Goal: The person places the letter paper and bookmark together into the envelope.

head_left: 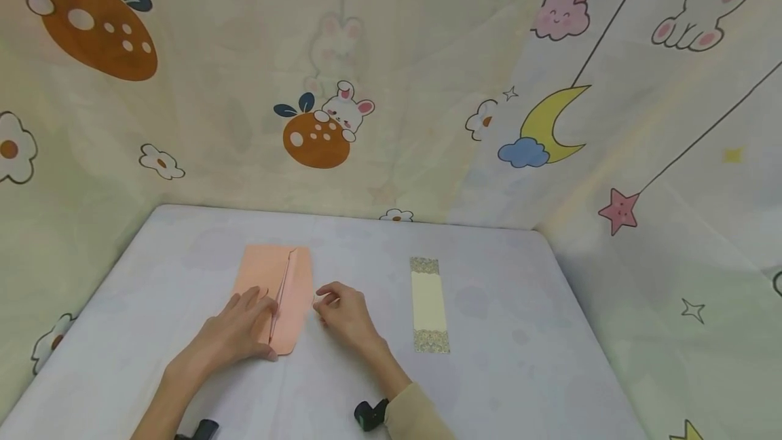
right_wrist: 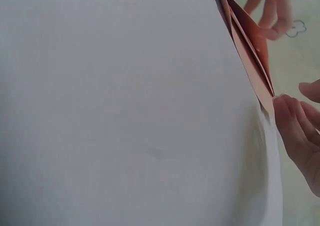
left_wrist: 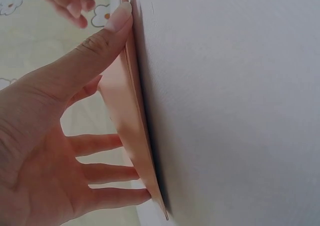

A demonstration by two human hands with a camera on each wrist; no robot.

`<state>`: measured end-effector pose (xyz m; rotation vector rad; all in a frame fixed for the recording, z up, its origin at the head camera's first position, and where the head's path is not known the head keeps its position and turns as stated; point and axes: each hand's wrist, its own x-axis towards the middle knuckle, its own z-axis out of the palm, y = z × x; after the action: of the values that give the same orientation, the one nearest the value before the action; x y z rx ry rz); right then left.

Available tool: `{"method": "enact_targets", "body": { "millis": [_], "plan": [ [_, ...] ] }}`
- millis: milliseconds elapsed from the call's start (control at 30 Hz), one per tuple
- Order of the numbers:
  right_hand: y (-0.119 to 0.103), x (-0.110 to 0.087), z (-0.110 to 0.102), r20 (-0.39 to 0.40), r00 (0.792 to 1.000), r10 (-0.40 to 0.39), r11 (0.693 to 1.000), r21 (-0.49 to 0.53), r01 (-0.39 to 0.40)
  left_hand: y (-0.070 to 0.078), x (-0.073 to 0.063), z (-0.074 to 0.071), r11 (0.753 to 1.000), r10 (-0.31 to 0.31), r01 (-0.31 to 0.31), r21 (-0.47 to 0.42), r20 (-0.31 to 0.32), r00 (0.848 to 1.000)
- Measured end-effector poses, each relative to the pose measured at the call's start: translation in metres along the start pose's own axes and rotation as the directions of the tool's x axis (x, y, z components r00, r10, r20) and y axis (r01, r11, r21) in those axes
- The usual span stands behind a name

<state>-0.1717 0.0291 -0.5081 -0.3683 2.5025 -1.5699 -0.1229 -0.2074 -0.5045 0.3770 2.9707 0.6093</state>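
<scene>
A peach paper envelope (head_left: 301,297) with a lengthwise seam lies on the white table, left of the middle. My left hand (head_left: 235,331) rests on it with spread fingers, the thumb at its near edge. In the left wrist view the fingertips of that hand (left_wrist: 60,136) touch the envelope's face. My right hand (head_left: 347,314) hovers beside the envelope's right edge, fingers loosely bent and nothing seen between them. From the right wrist view, the envelope (right_wrist: 250,66) gapes between its layers, and the fingertips of the right hand (right_wrist: 300,131) are close to its corner.
To the right lies a cream paper strip (head_left: 430,301) with glittery bands at both ends. Behind the table (head_left: 519,277) and along its sides hangs a printed cloth (head_left: 415,87) with rabbits, flowers and a moon. Black wrist devices (head_left: 369,415) sit near the front edge.
</scene>
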Motion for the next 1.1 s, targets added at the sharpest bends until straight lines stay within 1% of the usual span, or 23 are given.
{"method": "enact_targets", "body": {
  "millis": [133,233,367,500,600,667,767,867,1000,1100],
  "plan": [
    [0.005,-0.007,-0.016,-0.032,0.999,-0.03,0.994,-0.107,0.026,0.0,-0.002,0.001,1.0,0.009,-0.009,0.006,-0.011,1.0],
    [0.01,-0.012,-0.026,-0.049,0.998,-0.04,0.987,-0.157,0.032,0.0,-0.002,0.001,1.0,0.011,-0.011,0.009,-0.008,1.0],
    [0.015,-0.018,-0.038,-0.067,0.997,-0.049,0.982,-0.185,0.035,0.0,-0.002,0.0,1.0,0.009,-0.009,0.007,-0.01,1.0],
    [0.019,-0.023,-0.049,-0.086,0.996,-0.035,0.981,-0.191,0.018,0.001,-0.001,0.0,1.0,0.01,-0.01,0.004,-0.012,1.0],
    [0.023,-0.027,-0.057,-0.11,0.994,-0.011,0.977,-0.212,-0.013,0.0,0.0,0.002,1.0,0.011,-0.011,0.011,-0.005,1.0],
    [0.025,-0.029,-0.062,-0.145,0.989,0.013,0.968,-0.247,-0.049,0.0,0.0,0.002,1.0,0.011,-0.011,0.009,-0.003,1.0],
    [0.031,-0.031,-0.07,-0.207,0.977,0.059,0.948,-0.295,-0.12,0.001,0.0,0.002,1.0,0.013,-0.013,0.004,-0.003,1.0],
    [0.037,-0.034,-0.078,-0.258,0.96,0.106,0.931,-0.314,-0.187,0.0,0.0,0.002,1.0,0.012,-0.012,-0.002,-0.009,1.0],
    [0.042,-0.038,-0.09,-0.304,0.945,0.121,0.909,-0.349,-0.229,-0.001,0.0,0.004,1.0,0.012,-0.012,0.002,-0.014,1.0],
    [0.044,-0.041,-0.099,-0.333,0.933,0.137,0.884,-0.383,-0.267,-0.002,0.001,0.004,1.0,0.012,-0.012,0.005,-0.01,1.0]
  ]
}}
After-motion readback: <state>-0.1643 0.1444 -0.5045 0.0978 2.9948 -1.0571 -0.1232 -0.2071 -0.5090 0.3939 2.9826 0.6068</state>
